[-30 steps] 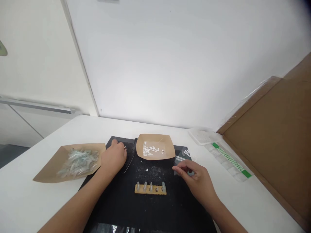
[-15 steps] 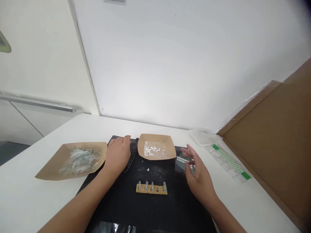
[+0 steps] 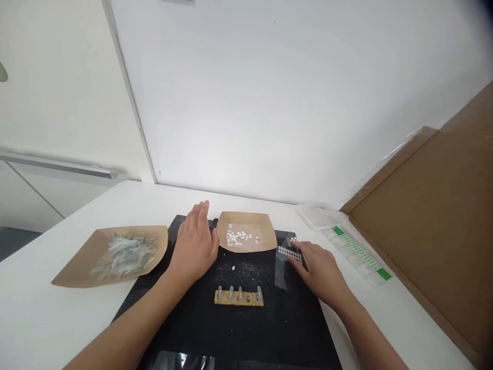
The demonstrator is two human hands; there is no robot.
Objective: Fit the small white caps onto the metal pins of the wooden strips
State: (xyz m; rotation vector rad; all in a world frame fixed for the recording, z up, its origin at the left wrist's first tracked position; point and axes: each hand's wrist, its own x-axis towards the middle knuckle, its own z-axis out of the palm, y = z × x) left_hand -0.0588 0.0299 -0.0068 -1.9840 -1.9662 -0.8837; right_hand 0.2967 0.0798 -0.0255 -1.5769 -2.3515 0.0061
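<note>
My left hand (image 3: 194, 249) holds nothing, fingers stretched out, over the left side of a black mat (image 3: 239, 329). My right hand (image 3: 321, 270) rests at a clear sheet of white dots (image 3: 287, 253), thumb and forefinger apart at its edge; a small translucent piece beside the forefinger tip is hard to make out. Between the hands is a brown paper tray (image 3: 265, 226) with small white pieces (image 3: 236, 236). Nearer me lies a yellowish strip (image 3: 239, 299) carrying several upright translucent pieces (image 3: 231, 293), with a metal-looking bit in one spot.
Left of the mat, a larger paper tray (image 3: 73, 264) contains clear plastic pieces (image 3: 127, 252). One white bit (image 3: 233, 267) lies on the mat. At right are a clear lidded container (image 3: 318, 216), a compartment box with a green label (image 3: 362, 254) and a cardboard box (image 3: 431, 221).
My left hand has turned and spread out, its thumb now showing. My right hand has lowered onto the dotted sheet. The view has shifted slightly.
</note>
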